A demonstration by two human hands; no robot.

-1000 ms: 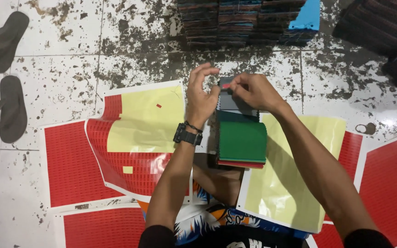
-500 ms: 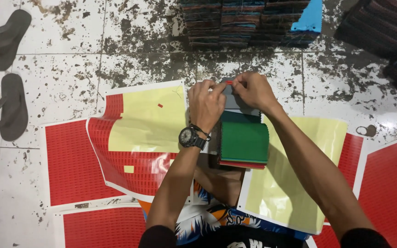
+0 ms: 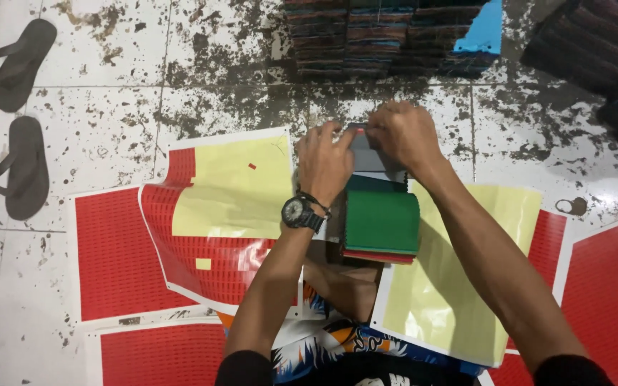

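A thick stack of fabric swatches (image 3: pixel 380 221), topped by a green cloth piece with pinked edges and showing red layers at its lower edge, lies on the person's lap above the patterned shorts (image 3: pixel 337 343); at its far end a grey swatch (image 3: pixel 370 154) stands uppermost, with a small red sticker just at its top edge, between the fingertips of both hands. The left hand (image 3: pixel 323 161), a black wristwatch (image 3: pixel 298 212) on its wrist, rests closed over the stack's upper left corner, thumb and fingers pinched narrow on the grey swatch's top; the right hand (image 3: pixel 402 132) meets it from the other side, fingertips pressed tight on the same top edge, so both grips are narrow and holding the cloth. Around the stack lie red sticker sheets with yellow backing paper (image 3: pixel 216 207) on the stained white tiled floor (image 3: pixel 109 107); a pair of dark sandals (image 3: pixel 19 121) sits at far left; a row of striped folded fabric piles (image 3: pixel 380 36) stands at the top. Against the earlier frames, the hands have closed together at the top edge; the left hand has slid up slightly from the stack's side; the stack itself has stayed in place.
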